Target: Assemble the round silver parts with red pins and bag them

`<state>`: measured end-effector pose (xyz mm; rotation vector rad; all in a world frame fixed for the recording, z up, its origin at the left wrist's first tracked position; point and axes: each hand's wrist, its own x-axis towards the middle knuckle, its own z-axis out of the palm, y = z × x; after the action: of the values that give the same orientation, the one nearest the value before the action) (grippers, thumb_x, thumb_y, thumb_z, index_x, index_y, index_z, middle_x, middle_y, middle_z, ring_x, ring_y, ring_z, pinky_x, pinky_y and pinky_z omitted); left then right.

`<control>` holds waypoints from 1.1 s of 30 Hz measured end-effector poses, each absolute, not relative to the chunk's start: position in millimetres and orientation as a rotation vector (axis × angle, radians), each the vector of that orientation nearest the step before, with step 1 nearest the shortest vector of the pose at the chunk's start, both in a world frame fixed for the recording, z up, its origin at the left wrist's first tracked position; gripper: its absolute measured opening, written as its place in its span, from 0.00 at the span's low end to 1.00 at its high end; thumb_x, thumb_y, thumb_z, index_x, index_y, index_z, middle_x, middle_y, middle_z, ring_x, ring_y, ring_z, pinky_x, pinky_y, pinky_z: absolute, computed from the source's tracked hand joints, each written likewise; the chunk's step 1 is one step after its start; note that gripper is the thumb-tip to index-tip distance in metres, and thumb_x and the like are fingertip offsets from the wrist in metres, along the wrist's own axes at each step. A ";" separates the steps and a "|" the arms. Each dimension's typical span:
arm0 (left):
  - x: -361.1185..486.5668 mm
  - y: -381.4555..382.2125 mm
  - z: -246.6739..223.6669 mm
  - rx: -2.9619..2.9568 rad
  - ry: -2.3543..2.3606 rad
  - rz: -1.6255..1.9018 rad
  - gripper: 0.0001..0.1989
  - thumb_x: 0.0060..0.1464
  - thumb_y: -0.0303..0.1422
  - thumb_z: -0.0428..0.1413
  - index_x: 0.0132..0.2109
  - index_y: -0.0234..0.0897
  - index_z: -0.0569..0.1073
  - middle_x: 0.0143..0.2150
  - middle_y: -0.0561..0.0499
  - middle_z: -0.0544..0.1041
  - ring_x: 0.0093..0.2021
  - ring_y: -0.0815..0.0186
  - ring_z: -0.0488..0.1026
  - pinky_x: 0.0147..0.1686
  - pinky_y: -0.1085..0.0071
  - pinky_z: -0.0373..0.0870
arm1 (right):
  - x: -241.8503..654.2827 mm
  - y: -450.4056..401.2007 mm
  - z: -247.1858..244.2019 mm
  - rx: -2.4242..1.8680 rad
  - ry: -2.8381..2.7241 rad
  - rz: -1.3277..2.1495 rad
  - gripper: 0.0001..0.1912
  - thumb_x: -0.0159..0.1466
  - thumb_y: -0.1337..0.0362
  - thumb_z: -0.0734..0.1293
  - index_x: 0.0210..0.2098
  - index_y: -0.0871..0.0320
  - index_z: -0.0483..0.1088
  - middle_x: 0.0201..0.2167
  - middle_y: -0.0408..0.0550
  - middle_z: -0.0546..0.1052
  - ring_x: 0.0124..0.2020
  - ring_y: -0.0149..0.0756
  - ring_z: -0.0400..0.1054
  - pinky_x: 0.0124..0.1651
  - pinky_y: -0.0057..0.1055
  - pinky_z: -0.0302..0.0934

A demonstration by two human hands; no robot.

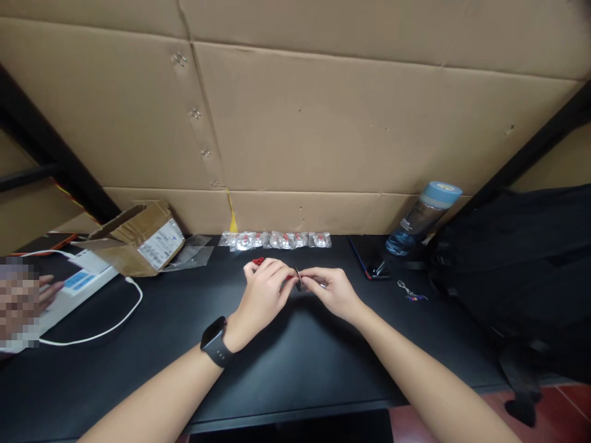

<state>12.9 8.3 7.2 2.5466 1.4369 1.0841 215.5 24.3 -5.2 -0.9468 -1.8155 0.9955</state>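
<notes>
Over the middle of the black table, my left hand and my right hand meet around a small thin disc, seen almost edge-on. It looks dark with a pale rim. Fingertips of both hands are pinched on it from either side. A bit of red shows by the left fingers, and a coiled red wire sticks out behind that hand; whether it joins the disc is hidden. Just beyond the hands, clear packets with silver round parts and red bits lie in a row along the cardboard wall.
An opened cardboard box and a white power strip with a white cable are at left, beside another person's hand. At right are a phone, a keychain, a blue-lidded bottle and a black backpack.
</notes>
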 end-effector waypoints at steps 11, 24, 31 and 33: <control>12.8 10.1 2.8 2.539 1.381 0.982 0.07 0.67 0.33 0.53 0.42 0.41 0.76 0.43 0.48 0.81 0.48 0.58 0.73 0.47 0.58 0.52 | 215.4 23.8 -0.4 -1.098 -2.094 0.603 0.04 0.63 0.68 0.67 0.34 0.55 0.75 0.28 0.43 0.79 0.27 0.34 0.72 0.33 0.28 0.65; 16.9 13.1 -8.8 2.472 1.147 0.724 0.14 0.67 0.36 0.51 0.57 0.47 0.74 0.52 0.48 0.79 0.51 0.60 0.73 0.47 0.64 0.59 | 230.2 27.7 8.9 -1.150 -2.177 0.404 0.05 0.59 0.71 0.67 0.31 0.55 0.72 0.28 0.43 0.76 0.29 0.33 0.69 0.35 0.27 0.60; -30.9 48.1 -4.8 2.618 1.457 0.765 0.11 0.64 0.37 0.55 0.51 0.45 0.76 0.50 0.46 0.78 0.53 0.54 0.70 0.51 0.59 0.59 | 237.0 40.5 -0.4 -1.235 -2.223 0.416 0.04 0.64 0.68 0.67 0.35 0.54 0.74 0.30 0.43 0.77 0.28 0.32 0.69 0.34 0.27 0.59; -47.3 59.1 -7.7 2.634 1.604 0.730 0.06 0.61 0.34 0.57 0.44 0.43 0.78 0.45 0.45 0.79 0.51 0.52 0.70 0.49 0.58 0.59 | 247.4 45.7 2.0 -1.251 -2.221 0.419 0.04 0.65 0.68 0.66 0.35 0.54 0.74 0.32 0.44 0.77 0.30 0.33 0.69 0.34 0.27 0.60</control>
<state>-47.3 59.1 -7.7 2.6345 1.6041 0.7299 247.4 45.7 2.0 -1.2510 -2.2209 0.4193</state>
